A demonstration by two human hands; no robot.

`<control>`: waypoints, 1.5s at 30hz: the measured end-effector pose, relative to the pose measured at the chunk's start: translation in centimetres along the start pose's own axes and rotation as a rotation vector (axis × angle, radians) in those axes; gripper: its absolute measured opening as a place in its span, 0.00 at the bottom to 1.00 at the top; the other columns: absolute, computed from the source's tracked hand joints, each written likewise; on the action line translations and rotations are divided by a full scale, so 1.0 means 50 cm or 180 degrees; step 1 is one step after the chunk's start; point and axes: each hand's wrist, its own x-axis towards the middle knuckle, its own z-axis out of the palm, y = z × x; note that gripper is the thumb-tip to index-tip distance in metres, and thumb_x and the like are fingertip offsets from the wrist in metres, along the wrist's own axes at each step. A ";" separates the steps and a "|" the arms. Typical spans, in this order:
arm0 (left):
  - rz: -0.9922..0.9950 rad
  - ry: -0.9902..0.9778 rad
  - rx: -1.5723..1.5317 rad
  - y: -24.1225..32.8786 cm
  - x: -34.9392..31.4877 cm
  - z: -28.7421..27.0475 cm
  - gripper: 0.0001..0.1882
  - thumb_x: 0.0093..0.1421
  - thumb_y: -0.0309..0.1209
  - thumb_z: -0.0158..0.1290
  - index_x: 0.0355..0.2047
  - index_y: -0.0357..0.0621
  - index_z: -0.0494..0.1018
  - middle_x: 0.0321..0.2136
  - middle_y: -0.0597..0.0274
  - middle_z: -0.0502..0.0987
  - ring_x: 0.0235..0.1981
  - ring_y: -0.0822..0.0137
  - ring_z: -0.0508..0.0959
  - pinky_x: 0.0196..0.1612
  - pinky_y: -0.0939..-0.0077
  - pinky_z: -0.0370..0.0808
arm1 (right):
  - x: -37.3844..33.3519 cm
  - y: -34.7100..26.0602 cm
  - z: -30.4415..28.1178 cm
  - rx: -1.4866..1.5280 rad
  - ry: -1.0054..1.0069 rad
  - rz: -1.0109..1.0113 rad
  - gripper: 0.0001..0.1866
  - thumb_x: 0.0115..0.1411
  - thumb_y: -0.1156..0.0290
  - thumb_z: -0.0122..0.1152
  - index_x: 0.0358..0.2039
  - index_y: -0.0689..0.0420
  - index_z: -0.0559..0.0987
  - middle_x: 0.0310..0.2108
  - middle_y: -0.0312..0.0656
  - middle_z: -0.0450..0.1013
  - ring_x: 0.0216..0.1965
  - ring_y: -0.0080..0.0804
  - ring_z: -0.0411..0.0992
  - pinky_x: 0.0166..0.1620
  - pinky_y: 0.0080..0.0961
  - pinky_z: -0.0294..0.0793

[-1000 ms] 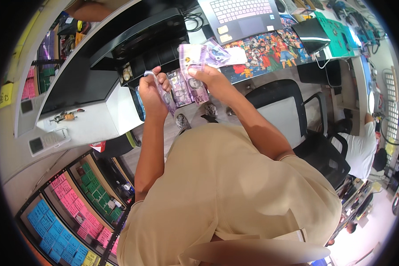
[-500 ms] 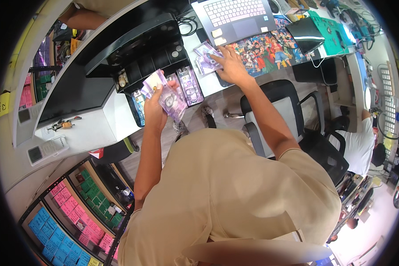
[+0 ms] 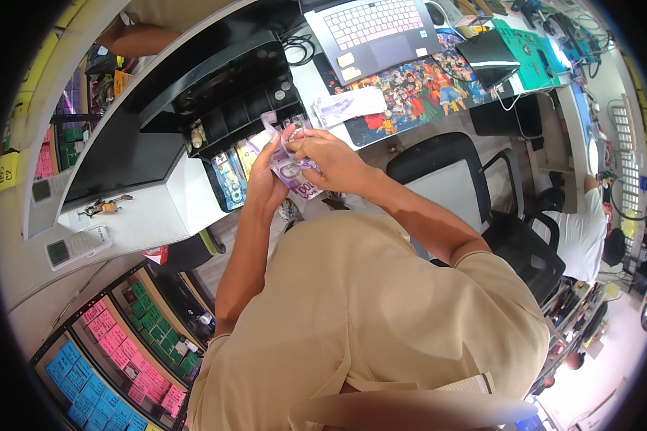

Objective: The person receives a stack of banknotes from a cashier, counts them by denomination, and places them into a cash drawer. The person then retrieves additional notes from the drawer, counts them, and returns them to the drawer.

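Purple banknotes (image 3: 303,188) are in my left hand (image 3: 264,179), its fingers closed round them above the front of the black cash drawer (image 3: 223,123). My right hand (image 3: 332,162) meets the left one, its fingers bent and closed on the same notes. Part of the bundle is hidden behind the fingers. More banknotes, blue ones (image 3: 228,185) among them, lie in the drawer's front slots. A few coins (image 3: 280,95) sit in a back compartment. On the desk, right of the drawer, rests a loose pile of pale purple and white notes (image 3: 351,106).
An open laptop (image 3: 388,52) stands behind a colourful picture mat (image 3: 417,108). Black office chairs (image 3: 438,161) are to the right. At left, keys (image 3: 102,205) and a white device (image 3: 79,246) lie on the white counter. A person in white (image 3: 579,233) is far right.
My right hand has left the pile on the desk and come left to the notes in my left hand. The pile now lies uncovered, spread further right.
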 end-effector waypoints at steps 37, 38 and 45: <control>0.0952 0.0767 0.0286 -0.021 -0.015 -0.047 0.23 0.76 0.42 0.44 0.60 0.36 0.70 0.37 0.60 0.76 0.47 0.55 0.81 0.54 0.59 0.79 | -0.020 0.302 -0.029 -0.2081 0.0188 0.0652 0.21 0.61 0.58 0.68 0.53 0.52 0.83 0.60 0.47 0.73 0.57 0.50 0.70 0.56 0.46 0.72; 0.0938 0.0759 0.0326 -0.022 -0.014 -0.045 0.23 0.76 0.42 0.44 0.60 0.36 0.70 0.37 0.59 0.76 0.47 0.55 0.81 0.54 0.59 0.79 | -0.021 0.304 -0.029 -0.2087 0.0039 0.0698 0.24 0.59 0.56 0.69 0.53 0.54 0.82 0.60 0.48 0.72 0.58 0.50 0.70 0.57 0.46 0.72; 0.0867 0.0738 0.0424 -0.031 -0.015 -0.037 0.24 0.77 0.42 0.43 0.61 0.36 0.70 0.37 0.60 0.77 0.46 0.56 0.82 0.52 0.60 0.80 | 0.006 0.339 -0.046 -0.1839 -0.0576 0.0856 0.41 0.51 0.49 0.78 0.59 0.61 0.78 0.61 0.54 0.69 0.62 0.54 0.67 0.64 0.44 0.70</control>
